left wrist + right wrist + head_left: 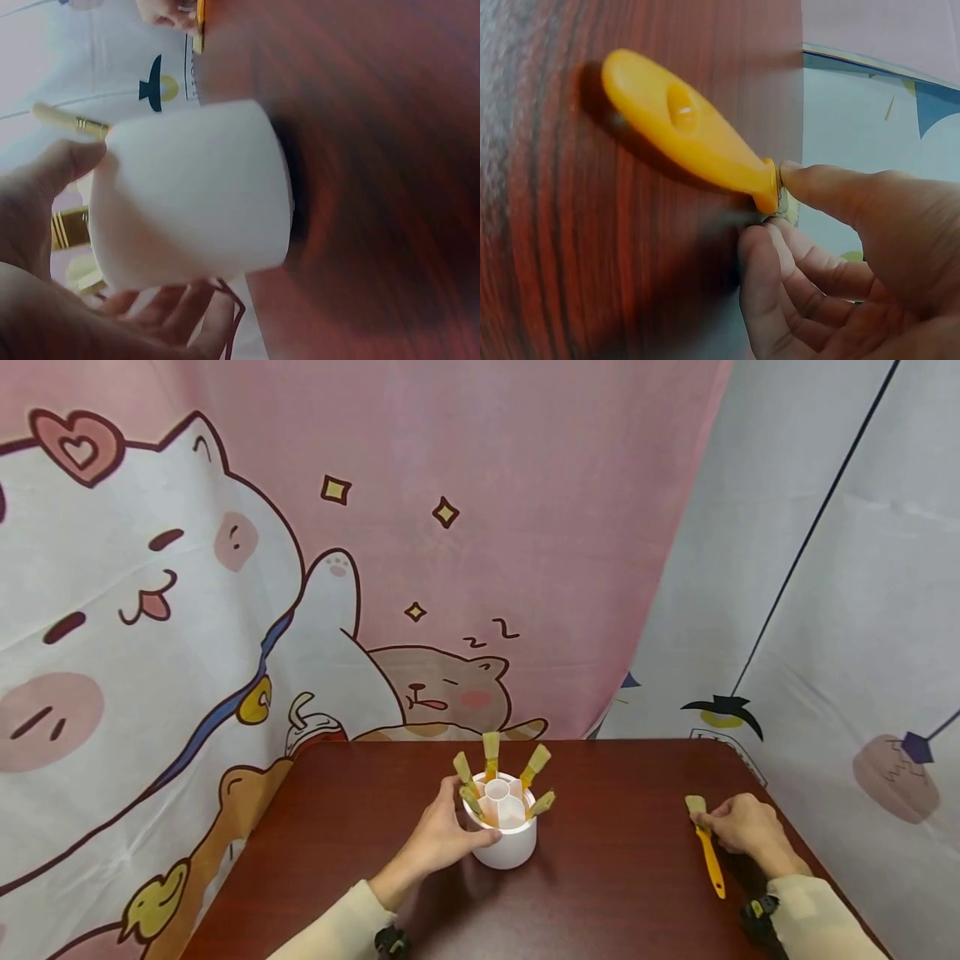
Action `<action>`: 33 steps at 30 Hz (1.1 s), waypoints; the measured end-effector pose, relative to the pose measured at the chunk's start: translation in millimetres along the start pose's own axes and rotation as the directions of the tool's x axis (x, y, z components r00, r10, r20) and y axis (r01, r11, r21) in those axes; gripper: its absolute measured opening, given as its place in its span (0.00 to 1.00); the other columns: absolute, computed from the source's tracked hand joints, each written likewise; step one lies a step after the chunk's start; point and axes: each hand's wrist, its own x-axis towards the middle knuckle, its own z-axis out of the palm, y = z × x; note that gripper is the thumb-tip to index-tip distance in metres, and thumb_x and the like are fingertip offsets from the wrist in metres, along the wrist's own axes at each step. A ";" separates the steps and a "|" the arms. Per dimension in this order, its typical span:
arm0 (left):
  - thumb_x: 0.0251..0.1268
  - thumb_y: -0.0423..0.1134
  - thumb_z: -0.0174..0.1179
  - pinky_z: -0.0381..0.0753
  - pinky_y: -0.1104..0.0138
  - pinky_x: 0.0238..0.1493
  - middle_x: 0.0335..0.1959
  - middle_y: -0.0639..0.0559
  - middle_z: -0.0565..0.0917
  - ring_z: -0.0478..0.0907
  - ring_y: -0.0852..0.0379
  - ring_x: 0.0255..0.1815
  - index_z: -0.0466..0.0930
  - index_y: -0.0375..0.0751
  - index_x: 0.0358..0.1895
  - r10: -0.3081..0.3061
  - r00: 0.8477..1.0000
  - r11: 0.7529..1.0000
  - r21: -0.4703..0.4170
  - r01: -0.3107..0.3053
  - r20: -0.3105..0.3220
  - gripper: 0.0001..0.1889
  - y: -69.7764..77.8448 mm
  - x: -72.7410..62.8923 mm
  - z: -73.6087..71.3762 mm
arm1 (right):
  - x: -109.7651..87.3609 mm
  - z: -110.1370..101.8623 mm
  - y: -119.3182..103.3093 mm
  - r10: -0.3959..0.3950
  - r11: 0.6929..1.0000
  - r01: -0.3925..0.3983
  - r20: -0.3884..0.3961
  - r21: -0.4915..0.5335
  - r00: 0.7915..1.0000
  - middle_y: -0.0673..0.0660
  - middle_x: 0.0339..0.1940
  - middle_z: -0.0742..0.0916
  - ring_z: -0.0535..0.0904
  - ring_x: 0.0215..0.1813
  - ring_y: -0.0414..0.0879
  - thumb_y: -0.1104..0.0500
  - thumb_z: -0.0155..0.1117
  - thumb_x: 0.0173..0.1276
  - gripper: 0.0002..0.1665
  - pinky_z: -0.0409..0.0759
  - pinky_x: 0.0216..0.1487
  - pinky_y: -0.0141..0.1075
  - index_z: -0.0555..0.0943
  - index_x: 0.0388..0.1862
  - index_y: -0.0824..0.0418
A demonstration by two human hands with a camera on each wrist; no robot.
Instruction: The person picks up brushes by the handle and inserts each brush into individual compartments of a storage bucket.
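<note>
My left hand [442, 832] grips a white round brush holder [504, 850] from its left side, thumb at the front of the rim and fingers behind. Compartments surround a central tube inside it, and several paintbrushes [535, 762] with pale bristles and yellow handles stand there bristles up, leaning outward. In the left wrist view the smooth wall of the holder [195, 195] fills the middle. Over at the right, my right hand [748, 831] pinches one more paintbrush [711, 862] near its metal band. Its yellow handle [682, 124] slants close over the table and points toward me.
The dark red wood-grain table [615, 860] reaches back to a hanging cloth [555, 527] printed with cartoon animals. More of this cloth hangs along the left and right sides of the table.
</note>
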 end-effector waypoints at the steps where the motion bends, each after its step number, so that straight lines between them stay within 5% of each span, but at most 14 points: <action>1: 0.57 0.49 0.90 0.88 0.49 0.58 0.69 0.35 0.88 0.89 0.45 0.60 0.65 0.37 0.84 0.006 1.000 1.000 -0.007 -0.006 0.019 0.56 -0.7 0.7 -2.7 | 0.2 0.3 -0.7 -0.003 1.000 0.003 -0.003 0.004 1.000 0.51 0.21 0.88 0.85 0.29 0.46 0.42 0.81 0.77 0.25 0.79 0.34 0.41 0.92 0.34 0.62; 10: 0.58 0.49 0.89 0.88 0.41 0.67 0.72 0.38 0.89 0.89 0.41 0.71 0.66 0.43 0.84 0.002 0.997 1.000 -0.020 -0.001 0.081 0.54 -3.8 1.2 -11.1 | -1.0 3.2 -2.9 -0.027 1.000 0.028 -0.048 0.004 0.998 0.51 0.25 0.89 0.84 0.31 0.48 0.45 0.83 0.75 0.21 0.78 0.33 0.42 0.94 0.33 0.61; 25: 0.61 0.51 0.88 0.87 0.37 0.72 0.74 0.38 0.88 0.87 0.38 0.74 0.66 0.44 0.84 0.011 0.995 1.000 -0.030 -0.008 0.094 0.53 -11.4 5.8 -10.3 | 0.2 2.3 -2.3 -0.078 0.997 0.078 -0.137 -0.002 0.987 0.55 0.31 0.92 0.83 0.32 0.49 0.47 0.83 0.75 0.18 0.77 0.35 0.41 0.95 0.40 0.63; 33: 0.61 0.52 0.87 0.87 0.38 0.72 0.73 0.39 0.89 0.87 0.40 0.74 0.66 0.46 0.86 0.005 0.995 0.999 -0.036 -0.001 0.101 0.54 -14.5 7.3 -10.8 | -8.2 0.4 -20.1 -0.140 0.990 0.140 -0.204 -0.016 0.969 0.59 0.34 0.95 0.84 0.33 0.48 0.50 0.81 0.79 0.18 0.79 0.34 0.41 0.94 0.45 0.67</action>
